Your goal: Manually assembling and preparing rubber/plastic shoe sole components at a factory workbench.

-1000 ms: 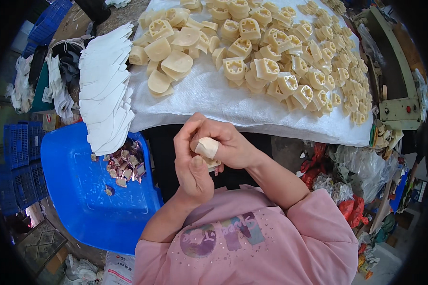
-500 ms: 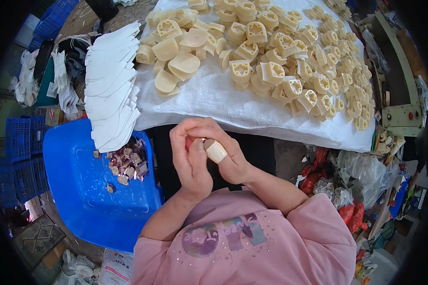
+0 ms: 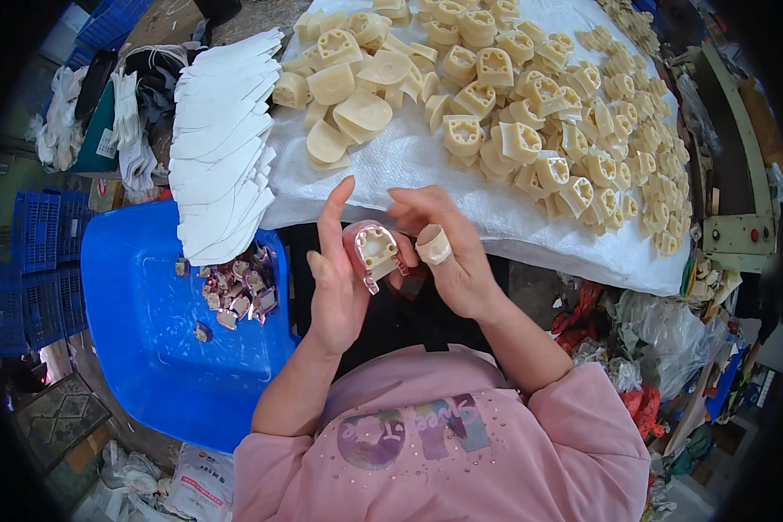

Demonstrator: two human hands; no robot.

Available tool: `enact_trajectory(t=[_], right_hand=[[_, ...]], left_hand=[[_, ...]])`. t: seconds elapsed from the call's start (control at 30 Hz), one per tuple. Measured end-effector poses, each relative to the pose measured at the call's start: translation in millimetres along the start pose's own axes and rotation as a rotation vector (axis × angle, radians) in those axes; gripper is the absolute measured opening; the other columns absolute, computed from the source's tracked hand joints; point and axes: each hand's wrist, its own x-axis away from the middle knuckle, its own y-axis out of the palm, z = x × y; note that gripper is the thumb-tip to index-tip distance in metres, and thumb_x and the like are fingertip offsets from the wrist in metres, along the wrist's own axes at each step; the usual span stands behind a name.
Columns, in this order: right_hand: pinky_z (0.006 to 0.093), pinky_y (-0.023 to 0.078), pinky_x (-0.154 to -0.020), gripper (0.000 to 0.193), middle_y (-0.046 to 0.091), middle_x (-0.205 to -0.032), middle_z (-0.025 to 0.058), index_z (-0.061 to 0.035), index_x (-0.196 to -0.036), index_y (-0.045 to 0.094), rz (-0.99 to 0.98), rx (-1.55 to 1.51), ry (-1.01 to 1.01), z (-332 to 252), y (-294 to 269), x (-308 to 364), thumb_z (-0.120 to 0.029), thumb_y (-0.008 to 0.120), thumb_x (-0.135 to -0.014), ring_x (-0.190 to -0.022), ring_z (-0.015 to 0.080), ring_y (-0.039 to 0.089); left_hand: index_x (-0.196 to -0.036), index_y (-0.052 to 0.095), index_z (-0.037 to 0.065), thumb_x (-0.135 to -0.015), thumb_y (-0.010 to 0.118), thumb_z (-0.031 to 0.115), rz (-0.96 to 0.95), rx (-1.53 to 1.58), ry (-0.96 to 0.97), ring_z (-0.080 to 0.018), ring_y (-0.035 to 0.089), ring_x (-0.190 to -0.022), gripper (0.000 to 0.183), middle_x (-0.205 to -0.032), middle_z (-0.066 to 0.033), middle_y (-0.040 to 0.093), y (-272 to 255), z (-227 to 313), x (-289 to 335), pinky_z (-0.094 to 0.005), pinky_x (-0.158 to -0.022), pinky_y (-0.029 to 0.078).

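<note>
Between my hands is a shoe heel (image 3: 378, 250) with a hollow cream inside and a shiny pink covering, its cavity facing up. My left hand (image 3: 333, 291) supports it from the left; the thumb and one finger stretch away from it, and the other fingers are mostly hidden. My right hand (image 3: 465, 265) has fingers bent against the heel's right side. A beige wrap (image 3: 433, 244) sits around the right thumb. Past my hands, many bare cream heels (image 3: 496, 67) cover a white woven sheet (image 3: 322, 203).
At left stands a blue plastic tub (image 3: 148, 348) with several pink metallic-covered heels (image 3: 239, 287) inside. A fanned stack of white strips (image 3: 222, 148) overhangs its far edge. Blue crates (image 3: 39, 230) stand farther left. Clear plastic bags (image 3: 670, 326) and a control box (image 3: 739, 235) are at right.
My hands were clasped together, hiding most of the heel. They have parted, and the heel's hollow side now shows. The surroundings shifted slightly right and down in view.
</note>
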Motion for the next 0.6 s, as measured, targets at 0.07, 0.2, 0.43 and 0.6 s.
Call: enact_trajectory(t=[0.07, 0.2, 0.43, 0.6], right_hand=[[0.0317, 0.046, -0.058, 0.033, 0.051, -0.077, 0.0084, -0.0017, -0.111, 0.055, -0.010, 0.694, -0.278, -11, -14, -6, -0.027, 0.057, -0.089, -0.065, 0.0200, 0.054], [0.0351, 0.046, -0.058, 0.028, 0.057, -0.072, 0.0102, 0.0000, -0.091, 0.058, -0.146, 0.714, 0.072, -33, 3, -11, -0.026, 0.064, -0.082, -0.062, 0.0239, 0.058], [0.0311, 0.046, -0.061, 0.027, 0.059, -0.077, 0.0127, 0.0008, -0.093, 0.058, -0.028, 0.495, -0.149, -9, -9, -4, -0.026, 0.054, -0.089, -0.067, 0.0232, 0.060], [0.0239, 0.042, -0.059, 0.028, 0.053, -0.071, 0.0006, -0.0027, -0.083, 0.055, -0.136, -0.118, 0.273, 2, -20, -16, -0.027, 0.048, -0.095, -0.061, 0.0081, 0.049]], left_hand=[[-0.144, 0.012, 0.006, -0.085, 0.019, 0.073, 0.018, -0.195, 0.010, -0.0157, 0.051, -0.080, 0.090, -0.106, -0.0119, 0.052, -1, 2, 1, -0.0287, -0.065, 0.043], [-0.139, 0.004, -0.008, -0.089, 0.028, 0.065, -0.058, -0.884, 0.468, -0.0229, 0.057, -0.084, 0.093, -0.106, -0.0211, 0.051, -3, -8, 1, -0.0333, -0.074, 0.047], [-0.116, 0.048, 0.000, -0.078, 0.072, 0.015, 0.111, -0.518, 0.077, -0.0156, 0.060, -0.090, 0.048, -0.098, -0.0098, 0.061, -1, 1, 3, -0.0266, -0.078, 0.048], [-0.109, 0.054, 0.000, -0.071, 0.072, 0.001, 0.089, -0.785, 0.148, -0.0127, 0.056, -0.076, 0.041, -0.090, -0.0073, 0.056, -1, 19, 3, -0.0256, -0.066, 0.047]])
